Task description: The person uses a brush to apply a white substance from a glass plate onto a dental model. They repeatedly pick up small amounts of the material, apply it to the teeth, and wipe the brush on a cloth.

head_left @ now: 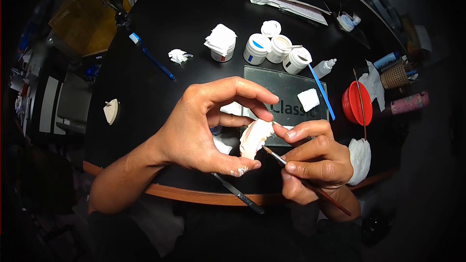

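My left hand curls round a small whitish, rough-edged piece, its thumb at the lower end and a fingertip at the top. White residue marks that thumb. Between the fingers of my right hand is a thin brush with a metal collar and a dark red handle. The brush tip is close to the right edge of the piece; whether it touches cannot be made out. My right index finger is near the piece's upper right side. Beneath both hands lies a glass plate with lettering on it.
White jars and a dropper bottle stand beyond the plate. A blue stick and white pad lie on it. At right is a red bowl with another brush. A metal spatula crosses the table's front edge.
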A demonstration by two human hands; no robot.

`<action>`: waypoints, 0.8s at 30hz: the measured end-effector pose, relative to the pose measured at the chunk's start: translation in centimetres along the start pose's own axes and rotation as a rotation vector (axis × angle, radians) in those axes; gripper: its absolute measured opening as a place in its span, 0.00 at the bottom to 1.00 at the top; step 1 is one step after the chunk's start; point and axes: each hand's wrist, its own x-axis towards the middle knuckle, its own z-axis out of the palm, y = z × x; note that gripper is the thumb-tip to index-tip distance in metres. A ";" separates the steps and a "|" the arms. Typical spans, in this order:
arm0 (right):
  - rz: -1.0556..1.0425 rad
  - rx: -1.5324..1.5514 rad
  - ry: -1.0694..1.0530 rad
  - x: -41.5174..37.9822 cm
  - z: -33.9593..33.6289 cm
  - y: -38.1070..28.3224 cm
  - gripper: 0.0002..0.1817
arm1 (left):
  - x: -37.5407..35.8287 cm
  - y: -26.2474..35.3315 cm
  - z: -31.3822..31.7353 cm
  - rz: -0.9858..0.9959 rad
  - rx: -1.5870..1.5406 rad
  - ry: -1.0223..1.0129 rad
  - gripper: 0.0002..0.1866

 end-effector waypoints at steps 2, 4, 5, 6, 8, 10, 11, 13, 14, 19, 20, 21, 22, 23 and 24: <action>0.000 -0.001 -0.001 0.0 -0.1 0.0 0.13 | -0.1 0.0 0.1 -0.012 -0.024 0.019 0.41; 0.002 -0.001 -0.006 0.0 -0.1 -0.1 0.14 | -0.1 -0.1 0.1 0.000 -0.028 0.016 0.41; 0.005 0.009 0.002 0.0 -0.1 -0.1 0.13 | -0.1 -0.2 0.1 0.007 -0.030 0.014 0.41; 0.008 0.019 0.010 0.1 -0.1 -0.1 0.13 | -0.1 -0.2 0.1 0.015 -0.030 0.004 0.42; 0.012 0.040 0.020 0.2 -0.1 0.0 0.13 | 0.0 -0.2 0.0 0.028 -0.032 -0.016 0.44; 0.009 0.061 0.026 0.4 -0.2 0.1 0.12 | 0.0 -0.1 0.1 -0.008 -0.095 -0.006 0.44; 0.024 0.081 0.040 0.4 -0.2 0.1 0.12 | 0.1 0.0 0.2 -0.025 -0.126 -0.002 0.44; 0.051 0.120 0.073 0.4 -0.2 0.3 0.12 | -0.2 0.0 0.3 -0.137 -0.254 0.013 0.42; 0.057 0.133 0.091 0.3 -0.3 0.3 0.12 | -0.1 -0.1 0.3 -0.194 -0.315 0.014 0.42; 0.078 0.157 0.106 0.0 -0.3 0.5 0.10 | -0.1 -0.6 0.4 -0.213 -0.399 -0.001 0.41; 0.073 0.136 0.138 0.1 -0.1 0.4 0.11 | -0.1 -0.6 0.3 -0.213 -0.404 -0.003 0.41; 0.074 0.121 0.135 0.2 -0.1 0.4 0.10 | 0.0 -0.7 0.4 -0.213 -0.409 -0.005 0.41; 0.075 0.107 0.129 0.2 -0.2 0.3 0.10 | 0.0 -0.6 0.4 -0.225 -0.391 0.003 0.42; 0.075 0.094 0.123 0.3 -0.2 0.3 0.10 | 0.1 -0.5 0.4 -0.236 -0.373 0.012 0.43; 0.071 0.084 0.125 0.3 -0.1 0.3 0.10 | 0.1 -0.4 0.4 -0.247 -0.355 0.022 0.44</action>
